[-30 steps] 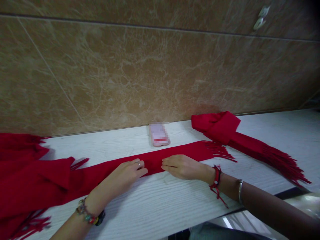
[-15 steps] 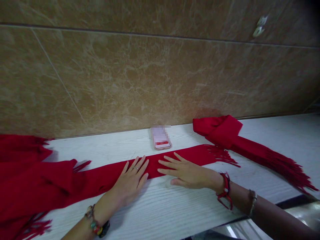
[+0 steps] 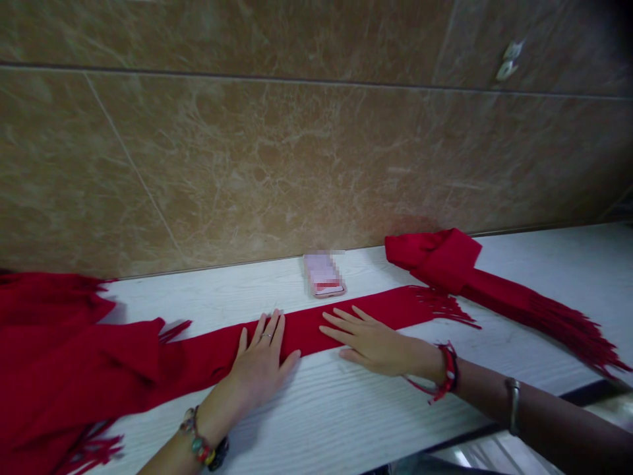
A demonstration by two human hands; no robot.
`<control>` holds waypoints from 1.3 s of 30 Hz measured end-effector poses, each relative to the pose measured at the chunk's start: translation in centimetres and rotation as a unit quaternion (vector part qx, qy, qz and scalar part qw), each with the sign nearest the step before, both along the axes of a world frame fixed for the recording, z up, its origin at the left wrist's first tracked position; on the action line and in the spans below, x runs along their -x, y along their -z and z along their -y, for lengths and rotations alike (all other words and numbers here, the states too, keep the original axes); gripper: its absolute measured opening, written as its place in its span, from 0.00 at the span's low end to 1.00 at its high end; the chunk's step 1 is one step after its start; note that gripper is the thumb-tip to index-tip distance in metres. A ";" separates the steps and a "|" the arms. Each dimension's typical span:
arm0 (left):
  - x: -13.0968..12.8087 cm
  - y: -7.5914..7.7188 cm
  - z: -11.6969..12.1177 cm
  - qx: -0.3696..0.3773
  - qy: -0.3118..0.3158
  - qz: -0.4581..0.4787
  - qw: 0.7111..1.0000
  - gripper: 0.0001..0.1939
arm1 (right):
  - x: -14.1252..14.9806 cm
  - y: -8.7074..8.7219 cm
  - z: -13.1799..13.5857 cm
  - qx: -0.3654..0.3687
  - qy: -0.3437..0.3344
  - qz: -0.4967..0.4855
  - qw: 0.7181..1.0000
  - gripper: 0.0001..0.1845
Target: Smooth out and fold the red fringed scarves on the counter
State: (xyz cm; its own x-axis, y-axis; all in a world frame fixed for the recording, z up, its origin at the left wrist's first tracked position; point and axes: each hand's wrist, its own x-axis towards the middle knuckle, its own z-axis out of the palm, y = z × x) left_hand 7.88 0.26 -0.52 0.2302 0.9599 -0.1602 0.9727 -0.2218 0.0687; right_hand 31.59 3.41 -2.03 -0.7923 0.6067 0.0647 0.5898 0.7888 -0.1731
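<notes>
A red fringed scarf lies as a long flat strip across the white tabletop, its tasselled end to the right. My left hand rests palm down on the strip, fingers stretched out and thumb apart, a ring on one finger. To its right my right hand also lies flat on the scarf with spread fingers. Neither hand grips the cloth. Leftward the strip meets a heap of red fabric with fringes; where one piece ends and another starts, I cannot tell.
A phone lies behind the strip, its screen blurred. Another red scarf, folded over into a knot-like shape, sits at the right by the brown marble-patterned wall. The white table has its front edge at lower right.
My left hand has shifted slightly left along the scarf, widening the gap between my hands. Its thumb now sticks out more. The whole view has moved a little.
</notes>
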 end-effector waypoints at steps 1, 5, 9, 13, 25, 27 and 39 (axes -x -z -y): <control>0.0 -0.1 0.0 0.004 -0.001 0.002 1.000 0.35 | -1.3 0.0 0.1 -0.004 0.013 0.008 1.000 0.26; 0.2 -0.6 -0.1 0.009 0.000 0.008 1.000 0.34 | -4.0 -0.7 0.5 -0.039 0.081 0.036 0.995 0.26; 1.2 -0.2 -0.6 -0.021 -0.048 -0.018 0.998 0.29 | 0.6 -1.6 1.0 -0.072 0.081 0.012 0.994 0.28; 2.1 1.3 -0.8 -0.089 -0.080 -0.033 0.992 0.29 | 7.3 -1.1 0.8 -0.070 0.062 -0.033 0.995 0.30; 2.5 2.2 -0.7 -0.127 -0.080 0.000 0.989 0.29 | -6.3 1.0 -1.8 -0.069 0.175 0.047 0.981 0.25; 2.5 2.5 -0.9 -0.130 -0.087 -0.001 0.988 0.29 | -10.2 1.6 -2.6 -0.088 0.212 0.062 0.971 0.25; 2.6 2.4 -1.2 -0.128 -0.056 -0.027 0.990 0.27 | -3.6 -0.7 -2.7 -0.143 0.126 0.002 0.982 0.26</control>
State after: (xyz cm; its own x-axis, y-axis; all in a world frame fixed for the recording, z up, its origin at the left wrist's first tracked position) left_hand 5.28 1.50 -2.92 0.1173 0.9897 0.0826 0.9929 -0.1152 -0.0291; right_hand 35.24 6.10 -1.32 -0.6199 0.7408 0.2589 0.7726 0.6338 0.0364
